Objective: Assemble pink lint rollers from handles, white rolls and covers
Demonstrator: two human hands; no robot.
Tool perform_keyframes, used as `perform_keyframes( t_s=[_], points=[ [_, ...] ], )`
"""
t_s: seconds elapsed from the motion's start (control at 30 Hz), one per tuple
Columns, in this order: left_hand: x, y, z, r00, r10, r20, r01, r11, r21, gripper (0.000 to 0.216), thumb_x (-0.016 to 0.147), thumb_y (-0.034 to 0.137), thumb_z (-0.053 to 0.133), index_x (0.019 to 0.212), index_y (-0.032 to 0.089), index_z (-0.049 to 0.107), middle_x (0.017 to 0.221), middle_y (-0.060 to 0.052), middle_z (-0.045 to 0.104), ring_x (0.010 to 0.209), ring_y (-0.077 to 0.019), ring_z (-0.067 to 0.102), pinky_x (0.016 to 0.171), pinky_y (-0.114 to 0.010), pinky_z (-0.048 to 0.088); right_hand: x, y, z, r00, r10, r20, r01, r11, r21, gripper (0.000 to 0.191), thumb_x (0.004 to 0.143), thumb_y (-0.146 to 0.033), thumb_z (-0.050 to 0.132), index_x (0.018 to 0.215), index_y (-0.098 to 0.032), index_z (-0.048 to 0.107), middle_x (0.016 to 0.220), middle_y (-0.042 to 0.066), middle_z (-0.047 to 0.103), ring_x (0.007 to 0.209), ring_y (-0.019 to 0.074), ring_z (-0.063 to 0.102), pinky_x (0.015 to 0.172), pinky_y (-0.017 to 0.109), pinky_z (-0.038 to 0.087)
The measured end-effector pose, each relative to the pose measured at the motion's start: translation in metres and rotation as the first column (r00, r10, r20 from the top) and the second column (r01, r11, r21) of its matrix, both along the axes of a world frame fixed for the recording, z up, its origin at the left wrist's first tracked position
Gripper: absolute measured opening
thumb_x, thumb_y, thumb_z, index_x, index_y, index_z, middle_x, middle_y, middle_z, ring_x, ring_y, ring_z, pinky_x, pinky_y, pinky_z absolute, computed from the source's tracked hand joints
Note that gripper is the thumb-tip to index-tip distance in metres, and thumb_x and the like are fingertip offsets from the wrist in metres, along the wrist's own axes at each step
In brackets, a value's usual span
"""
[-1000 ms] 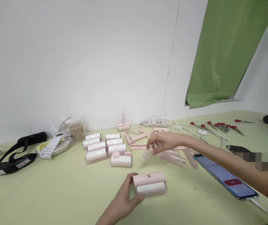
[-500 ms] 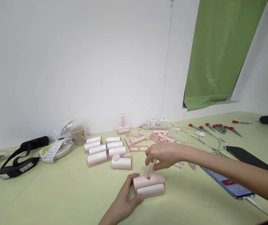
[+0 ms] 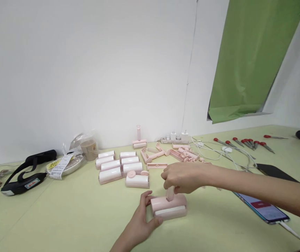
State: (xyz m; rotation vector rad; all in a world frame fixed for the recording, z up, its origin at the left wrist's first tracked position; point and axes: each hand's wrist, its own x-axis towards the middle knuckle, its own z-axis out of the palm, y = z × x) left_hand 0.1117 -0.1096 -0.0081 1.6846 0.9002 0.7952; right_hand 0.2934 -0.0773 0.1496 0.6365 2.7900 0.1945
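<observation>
A pink lint roller head (image 3: 169, 208) with a white roll lies on the green table (image 3: 61, 217) in front of me. My left hand (image 3: 139, 225) grips its left end, fingers closed around it. My right hand (image 3: 185, 176) is pinched on a translucent pink handle (image 3: 170, 193) that stands upright on the top of the roller head. Behind them lie several finished pink-and-white rollers (image 3: 120, 166) in rows, and a heap of loose pink parts (image 3: 173, 154).
A phone (image 3: 261, 207) with a lit screen lies at the right on a cable, a dark tablet (image 3: 277, 171) behind it. Red-handled screwdrivers (image 3: 244, 142), white cables and a power strip (image 3: 175, 140) sit at the back. A black strap (image 3: 24, 175) and a bagged bowl (image 3: 66, 162) lie left.
My right hand carried the translucent handle from the parts heap towards me and set it upright on the roller head. My left hand kept hold of the roller head.
</observation>
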Motion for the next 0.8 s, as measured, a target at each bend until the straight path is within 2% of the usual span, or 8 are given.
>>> perform_keyframes(
  t_s=[0.1,0.23,0.43,0.57,0.6,0.7,0.73,0.8],
  points=[
    [0.000,0.001,0.001,0.999,0.031,-0.044,-0.032,0.999,-0.021,0.050,0.072,0.024,0.053,0.116,0.021,0.030,0.114,-0.007,0.047,0.105,-0.0189,0.043,0.089,-0.029,0.032,-0.006,-0.003,0.001,1.000,-0.013,0.015,0.013,1.000,0.005,0.010,0.064,-0.011,0.057,0.061,-0.016,0.064,0.055,0.002,0.053,0.048,0.0119,0.043,0.041,0.024,0.019],
    [0.005,-0.002,0.005,0.994,0.088,-0.064,-0.090,0.996,-0.017,0.042,0.069,0.023,0.053,0.108,0.021,0.036,0.106,-0.005,0.051,0.099,-0.0189,0.046,0.085,-0.028,0.035,-0.010,-0.005,0.000,0.992,-0.125,0.031,0.125,0.992,-0.014,0.011,0.063,-0.018,0.058,0.054,-0.015,0.062,0.043,-0.001,0.046,0.040,0.0103,0.037,0.038,0.023,0.018],
    [0.018,-0.018,0.008,0.963,0.237,-0.124,-0.240,0.971,-0.002,0.037,0.064,0.023,0.055,0.097,0.020,0.040,0.096,-0.003,0.052,0.090,-0.0193,0.048,0.078,-0.027,0.037,-0.016,-0.001,-0.011,0.958,-0.285,0.045,0.287,0.955,-0.079,0.021,0.063,-0.028,0.055,0.052,-0.012,0.062,0.043,0.003,0.051,0.039,0.0121,0.041,0.033,0.022,0.018],
    [0.021,-0.020,0.008,0.955,0.266,-0.131,-0.262,0.964,0.044,0.036,0.064,0.024,0.054,0.097,0.020,0.039,0.097,-0.004,0.052,0.092,-0.0194,0.047,0.081,-0.027,0.035,-0.022,0.005,-0.009,0.910,-0.412,0.049,0.414,0.895,-0.165,0.021,0.060,-0.029,0.057,0.066,-0.010,0.065,0.047,0.005,0.057,0.043,0.0161,0.050,0.035,0.023,0.028],
    [0.020,-0.019,0.007,0.957,0.258,-0.133,-0.255,0.966,0.039,0.038,0.064,0.024,0.053,0.099,0.020,0.039,0.098,-0.004,0.052,0.094,-0.0196,0.047,0.082,-0.028,0.035,-0.020,0.008,-0.005,0.892,-0.451,0.037,0.444,0.858,-0.259,0.028,0.061,-0.032,0.058,0.078,-0.011,0.064,0.050,0.004,0.059,0.043,0.0159,0.052,0.036,0.022,0.031],
    [0.012,-0.015,0.003,0.971,0.205,-0.122,-0.206,0.978,0.006,0.043,0.064,0.023,0.052,0.104,0.018,0.037,0.102,-0.006,0.053,0.098,-0.0199,0.047,0.087,-0.029,0.032,0.005,0.027,0.011,0.799,-0.595,-0.091,0.433,0.674,-0.598,0.047,0.068,-0.048,0.051,0.105,-0.017,0.052,0.063,0.002,0.064,0.043,0.0120,0.055,0.042,0.021,0.040],
    [0.009,-0.014,0.003,0.974,0.194,-0.120,-0.196,0.981,-0.007,0.047,0.063,0.023,0.053,0.106,0.018,0.036,0.104,-0.006,0.052,0.101,-0.0202,0.046,0.089,-0.029,0.031,0.018,0.036,0.015,0.737,-0.652,-0.179,0.420,0.649,-0.634,0.047,0.071,-0.051,0.047,0.105,-0.019,0.050,0.067,0.002,0.065,0.044,0.0109,0.056,0.044,0.021,0.041],
    [0.004,-0.014,0.007,0.959,0.248,-0.137,-0.250,0.968,0.005,0.065,0.057,0.020,0.057,0.115,0.017,0.029,0.115,-0.009,0.045,0.109,-0.0226,0.040,0.093,-0.032,0.028,0.047,0.056,0.016,0.589,-0.711,-0.383,0.473,0.688,-0.550,0.041,0.077,-0.051,0.038,0.093,-0.016,0.054,0.066,0.003,0.064,0.047,0.0104,0.057,0.046,0.020,0.042]
  ],
)
